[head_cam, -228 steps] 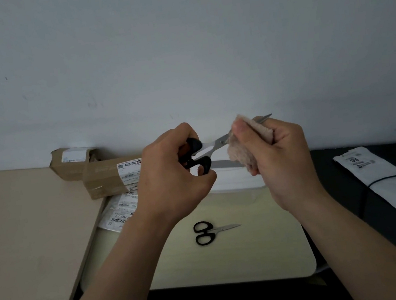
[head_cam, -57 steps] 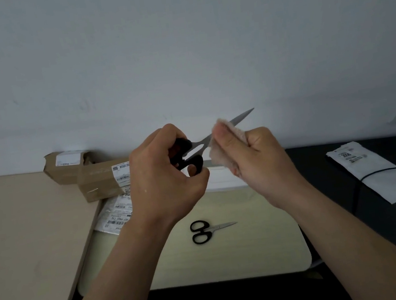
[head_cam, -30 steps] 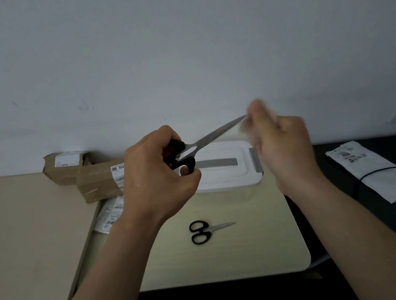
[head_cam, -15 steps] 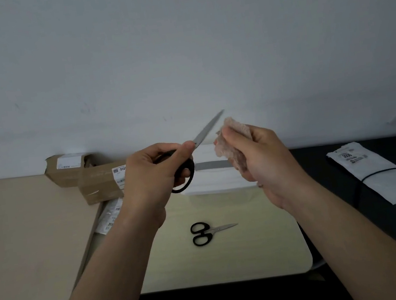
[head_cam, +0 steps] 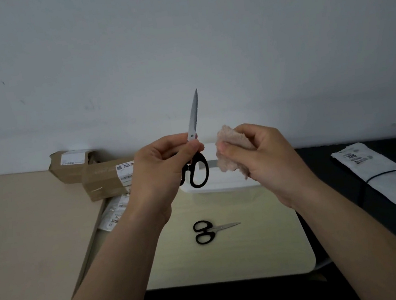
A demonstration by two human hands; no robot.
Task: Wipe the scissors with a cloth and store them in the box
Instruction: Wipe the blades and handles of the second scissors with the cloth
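Swung upright from their earlier slant, the scissors point(head_cam: 194, 118) seemed light and stiff, my left hand point(head_cam: 162, 172) pinching the pivot, my right hand point(head_cam: 266, 158) clutching the soft cloth point(head_cam: 230, 153).

Office or mailroom desk point(head_cam: 26, 237), labelled parcels point(head_cam: 105, 179), bare wall point(head_cam: 176, 38)

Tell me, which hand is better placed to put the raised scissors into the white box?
Probably the left hand: it pinches the raised scissors near the pivot, blades up, just in front of the white box. The right hand is busy gripping the cloth, apart from the blades.
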